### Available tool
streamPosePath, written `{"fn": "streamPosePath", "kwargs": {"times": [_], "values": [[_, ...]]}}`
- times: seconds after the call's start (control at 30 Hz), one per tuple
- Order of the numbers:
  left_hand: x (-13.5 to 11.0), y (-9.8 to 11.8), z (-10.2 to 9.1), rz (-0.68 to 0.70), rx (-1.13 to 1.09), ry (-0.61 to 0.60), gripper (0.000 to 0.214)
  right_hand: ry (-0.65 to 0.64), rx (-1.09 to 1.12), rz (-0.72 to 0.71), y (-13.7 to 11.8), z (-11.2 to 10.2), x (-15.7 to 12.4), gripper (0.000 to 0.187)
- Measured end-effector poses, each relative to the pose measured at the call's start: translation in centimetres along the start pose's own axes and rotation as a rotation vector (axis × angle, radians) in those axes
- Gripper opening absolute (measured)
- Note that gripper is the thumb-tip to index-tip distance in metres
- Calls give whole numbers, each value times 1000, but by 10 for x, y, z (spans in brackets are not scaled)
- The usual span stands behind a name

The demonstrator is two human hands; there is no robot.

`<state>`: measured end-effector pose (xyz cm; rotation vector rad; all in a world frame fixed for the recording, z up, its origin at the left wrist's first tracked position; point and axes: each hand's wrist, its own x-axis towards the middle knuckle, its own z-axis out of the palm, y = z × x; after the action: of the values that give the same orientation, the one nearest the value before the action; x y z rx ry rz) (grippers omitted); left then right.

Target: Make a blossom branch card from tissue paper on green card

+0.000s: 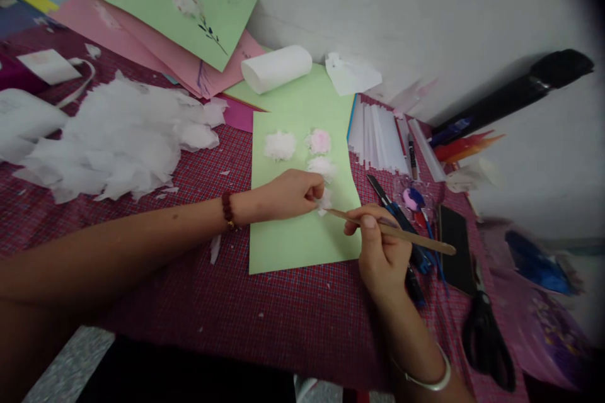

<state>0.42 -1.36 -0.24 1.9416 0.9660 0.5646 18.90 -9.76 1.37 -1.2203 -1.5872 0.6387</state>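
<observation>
Our right hand [385, 252] has its grip wrapped around a wooden stick [425, 240], whose tip meets a small white tuft [324, 203]; our left hand [295, 194] pinches that tuft on the green sheet [293, 242], just below a fluffy white puff [323, 167]. The sheet lies on our checked tabletop [212, 308], right of a tissue pile [123, 132].

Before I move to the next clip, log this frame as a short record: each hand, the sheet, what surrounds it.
left hand: at a pale tuft, grip unclear
right hand: holds stick, tip beside that tuft
sheet: green, also bears two white tufts and a pink one
left of sheet: torn paper
right of sheet: strips, scissors
beyond sheet: roll
</observation>
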Motion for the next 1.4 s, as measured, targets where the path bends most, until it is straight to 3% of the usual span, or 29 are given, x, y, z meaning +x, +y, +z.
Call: {"fn": "streamPosePath", "kwargs": {"times": [0.13,0.43,0.57,0.67,0.9,0.97,1.07,1.13,1.27,1.4], "values": [[1,1,1,-18,-7,9,7,-4,-23,-12,2,1,0,22],[6,0,0,-8,29,6,11,-186,-269,-58,13,2,3,19],[5,-1,-4,-119,-116,78,11,-243,-329,-137,11,1,4,17],[6,-2,-7,-201,-218,54,9,-274,-367,-178,11,2,3,18],[6,-3,-9,-177,-200,36,9,-407,-448,-203,10,3,-3,19],[6,-4,-8,-173,-208,35,8,-327,-342,-154,8,0,-3,18],[5,-5,-8,-169,-212,43,6,-27,-73,33,9,-6,-1,19],[5,-5,-9,-180,-215,42,7,106,125,195,13,-8,3,23],[5,-2,-11,-215,-251,32,6,128,394,422,24,-6,11,26],[6,0,-11,-224,-253,33,6,53,385,427,29,-5,11,26]]}}
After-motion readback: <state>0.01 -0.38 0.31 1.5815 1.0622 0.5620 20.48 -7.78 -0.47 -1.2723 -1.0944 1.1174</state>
